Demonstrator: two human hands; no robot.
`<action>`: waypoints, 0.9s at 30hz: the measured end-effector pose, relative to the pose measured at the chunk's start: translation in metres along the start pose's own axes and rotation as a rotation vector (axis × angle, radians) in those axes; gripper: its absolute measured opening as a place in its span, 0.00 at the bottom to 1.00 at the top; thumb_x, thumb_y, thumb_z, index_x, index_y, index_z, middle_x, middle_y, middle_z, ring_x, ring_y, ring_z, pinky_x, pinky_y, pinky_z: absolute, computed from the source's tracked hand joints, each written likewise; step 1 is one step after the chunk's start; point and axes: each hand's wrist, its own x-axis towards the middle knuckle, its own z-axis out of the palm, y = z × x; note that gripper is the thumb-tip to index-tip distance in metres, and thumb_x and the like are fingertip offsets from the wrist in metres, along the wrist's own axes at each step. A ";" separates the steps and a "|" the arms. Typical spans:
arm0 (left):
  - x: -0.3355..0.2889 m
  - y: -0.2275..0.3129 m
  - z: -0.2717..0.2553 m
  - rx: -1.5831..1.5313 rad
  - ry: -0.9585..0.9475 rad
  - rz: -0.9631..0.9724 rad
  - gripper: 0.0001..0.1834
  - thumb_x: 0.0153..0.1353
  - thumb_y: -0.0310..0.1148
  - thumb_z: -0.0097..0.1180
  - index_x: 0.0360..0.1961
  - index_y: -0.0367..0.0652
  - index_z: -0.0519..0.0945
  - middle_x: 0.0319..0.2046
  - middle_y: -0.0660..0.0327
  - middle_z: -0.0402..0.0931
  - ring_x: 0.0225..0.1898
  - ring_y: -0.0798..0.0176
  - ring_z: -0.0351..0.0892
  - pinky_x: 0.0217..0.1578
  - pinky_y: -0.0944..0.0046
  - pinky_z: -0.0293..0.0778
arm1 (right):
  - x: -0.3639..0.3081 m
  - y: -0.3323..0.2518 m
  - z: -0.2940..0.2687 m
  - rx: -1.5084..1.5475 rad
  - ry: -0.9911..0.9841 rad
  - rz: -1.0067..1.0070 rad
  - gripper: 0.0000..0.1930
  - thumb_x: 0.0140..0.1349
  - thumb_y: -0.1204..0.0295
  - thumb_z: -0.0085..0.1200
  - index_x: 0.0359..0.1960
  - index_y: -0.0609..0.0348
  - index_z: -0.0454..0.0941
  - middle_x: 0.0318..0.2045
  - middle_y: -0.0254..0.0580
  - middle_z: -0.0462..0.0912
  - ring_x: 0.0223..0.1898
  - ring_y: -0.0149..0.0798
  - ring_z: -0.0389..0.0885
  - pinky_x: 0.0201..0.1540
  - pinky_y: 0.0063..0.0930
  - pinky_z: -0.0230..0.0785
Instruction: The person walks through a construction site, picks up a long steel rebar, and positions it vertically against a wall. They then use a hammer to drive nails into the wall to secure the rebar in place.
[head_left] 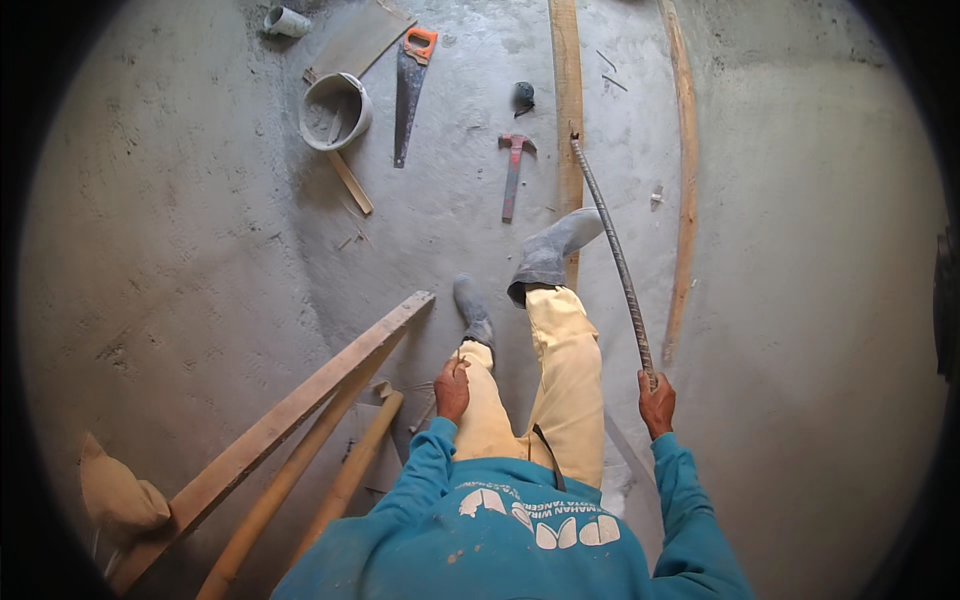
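Note:
My right hand (657, 404) is closed round the lower end of a long ribbed steel bar (622, 268). The bar slants up and away, its far tip at a dark spot on a long wooden plank (567, 70). My right foot, in a grey boot (560, 245), rests on that plank. Over my left thigh, my left hand (452, 390) is closed with a thin, nail-like piece (458, 358) sticking up from the fingers; its exact kind is too small to tell. Beyond my feet a claw hammer (514, 180) with a red head lies on the floor.
A handsaw (408, 100) with an orange handle lies beside a white bucket (360, 108). A second plank (685, 170) runs along the right. At lower left, a timber beam (300, 400) and round poles (350, 475) slant near a tan sack (118, 492). A dark lump (523, 97) sits beyond the hammer.

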 end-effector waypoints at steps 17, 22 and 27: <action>0.017 -0.028 -0.066 0.247 -0.008 0.183 0.15 0.63 0.35 0.46 0.38 0.37 0.80 0.21 0.61 0.72 0.24 0.69 0.70 0.29 0.64 0.69 | 0.007 0.072 0.184 0.142 0.135 0.050 0.21 0.65 0.51 0.49 0.35 0.60 0.73 0.29 0.63 0.80 0.34 0.64 0.79 0.35 0.53 0.70; 0.020 -0.026 -0.052 0.201 -0.028 0.172 0.14 0.63 0.36 0.46 0.37 0.36 0.80 0.21 0.62 0.72 0.24 0.70 0.70 0.29 0.64 0.69 | 0.045 0.111 0.228 0.162 0.031 0.116 0.21 0.65 0.51 0.48 0.37 0.61 0.73 0.31 0.63 0.80 0.37 0.64 0.79 0.37 0.53 0.70; 0.020 -0.028 -0.049 0.232 -0.027 0.135 0.14 0.64 0.37 0.46 0.38 0.39 0.80 0.22 0.58 0.75 0.26 0.64 0.74 0.32 0.62 0.71 | 0.045 0.111 0.228 0.311 -0.047 0.046 0.19 0.64 0.54 0.51 0.36 0.62 0.73 0.29 0.61 0.80 0.35 0.64 0.79 0.37 0.50 0.70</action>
